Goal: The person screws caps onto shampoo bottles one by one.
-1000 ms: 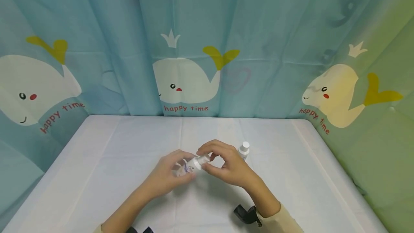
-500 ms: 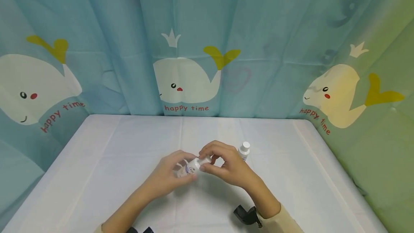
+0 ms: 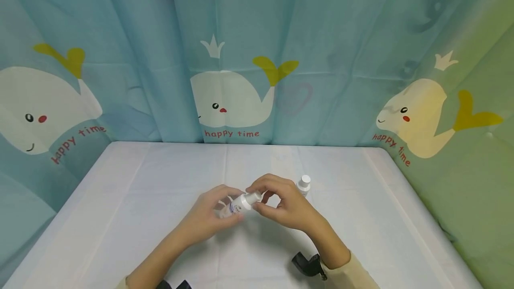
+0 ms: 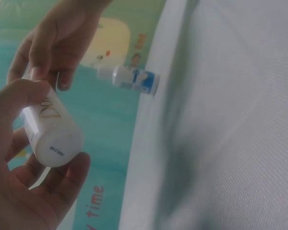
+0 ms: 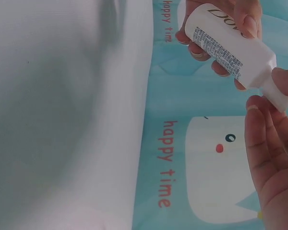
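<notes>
My left hand (image 3: 214, 213) holds a small white bottle (image 3: 236, 207) around its body, tilted with its cap end up to the right. Dark lettering and a block of small print show on its side in the right wrist view, and a printed code marks its base in the left wrist view. The fingers and thumb of my right hand (image 3: 283, 202) pinch the white cap (image 5: 277, 96) of this bottle. A second white bottle (image 4: 137, 80) with a blue label and white cap stands upright on the table, just behind my right hand in the head view.
A white cloth covers the table (image 3: 160, 182). Behind it hangs a blue-green curtain (image 3: 329, 57) printed with whales. A black wrist mount (image 3: 308, 264) sits at my right wrist, and part of another shows at the bottom edge.
My right fingers shift slightly about the cap, closing over it half a second ago and showing more of it now. The left hand and the standing bottle stay in place.
</notes>
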`<act>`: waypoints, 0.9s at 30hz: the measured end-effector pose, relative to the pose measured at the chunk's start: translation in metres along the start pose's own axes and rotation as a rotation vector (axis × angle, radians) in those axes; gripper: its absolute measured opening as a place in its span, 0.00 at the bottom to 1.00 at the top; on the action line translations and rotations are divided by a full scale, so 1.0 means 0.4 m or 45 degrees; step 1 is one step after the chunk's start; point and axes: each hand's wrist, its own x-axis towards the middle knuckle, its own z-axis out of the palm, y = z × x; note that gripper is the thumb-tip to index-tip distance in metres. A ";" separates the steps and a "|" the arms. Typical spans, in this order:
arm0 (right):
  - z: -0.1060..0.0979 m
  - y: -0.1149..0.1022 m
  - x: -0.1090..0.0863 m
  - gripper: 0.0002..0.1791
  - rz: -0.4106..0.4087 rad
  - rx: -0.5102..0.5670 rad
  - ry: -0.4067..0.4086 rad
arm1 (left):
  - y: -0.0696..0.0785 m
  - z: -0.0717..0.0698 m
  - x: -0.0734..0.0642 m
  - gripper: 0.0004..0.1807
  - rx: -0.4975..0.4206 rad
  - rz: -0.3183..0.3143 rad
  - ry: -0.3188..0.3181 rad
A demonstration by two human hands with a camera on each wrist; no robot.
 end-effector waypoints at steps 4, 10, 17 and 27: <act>0.002 0.000 0.002 0.15 -0.015 -0.004 0.009 | -0.001 0.001 0.000 0.20 -0.013 0.000 -0.004; 0.006 -0.004 0.005 0.15 -0.014 -0.012 0.006 | -0.002 0.004 -0.002 0.20 -0.034 0.008 -0.007; 0.010 -0.007 0.004 0.14 -0.012 -0.002 -0.002 | -0.002 0.004 -0.005 0.20 -0.032 0.023 -0.007; 0.012 -0.001 0.001 0.11 0.006 -0.039 0.007 | 0.004 0.003 -0.003 0.21 -0.006 0.031 -0.005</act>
